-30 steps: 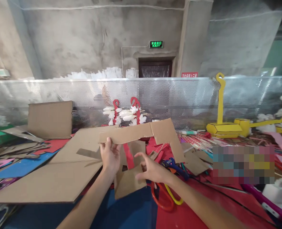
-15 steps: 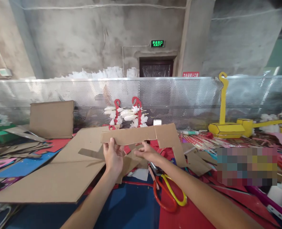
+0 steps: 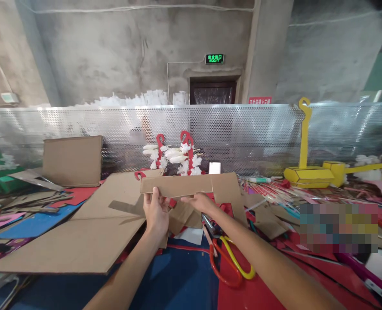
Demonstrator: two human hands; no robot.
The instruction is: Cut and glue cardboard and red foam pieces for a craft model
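A long brown cardboard piece [image 3: 178, 184], with a wider part bending down at its right end, is held up in front of me. My left hand [image 3: 156, 211] grips its left end, thumb on the near face and fingers behind. At the lower edge, right of centre, my right hand [image 3: 199, 202] has its fingers pressed together against the cardboard; some fingertips are hidden. Below my right hand lie scissors [image 3: 231, 262] with red and yellow handles, their blades partly covered by scraps.
A big cardboard sheet [image 3: 81, 241] covers the table's left side, with another board [image 3: 72, 161] upright behind. Red hooks with white flowers [image 3: 178, 155] stand near the perforated metal panel [image 3: 249, 137]. Yellow hooked models [image 3: 309, 176] stand at right, among sticks and paper scraps.
The cardboard piece has dipped slightly on its right side. My right hand's fingers have come together and lie flatter along its lower edge. My left hand keeps its grip.
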